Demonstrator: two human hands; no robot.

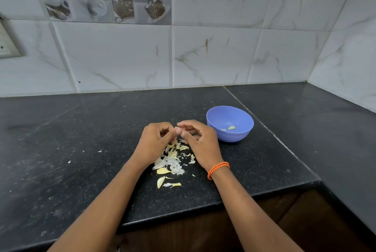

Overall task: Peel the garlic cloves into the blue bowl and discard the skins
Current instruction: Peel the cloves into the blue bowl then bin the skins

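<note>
1. One garlic clove (177, 129) is pinched between the curled fingertips of the left hand (156, 140) and right hand (198, 142), above the skins (172, 162).
2. The skins lie in one loose heap on the black counter (81, 150).
3. One blue bowl (230, 123), just right of the hands, holds two peeled cloves (231, 128).
4. An orange bracelet (217, 169) circles the right wrist.

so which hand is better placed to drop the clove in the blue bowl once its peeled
Probably the right hand: the blue bowl sits just beside it, on its side of the counter. The left hand would have to cross over it.
</note>
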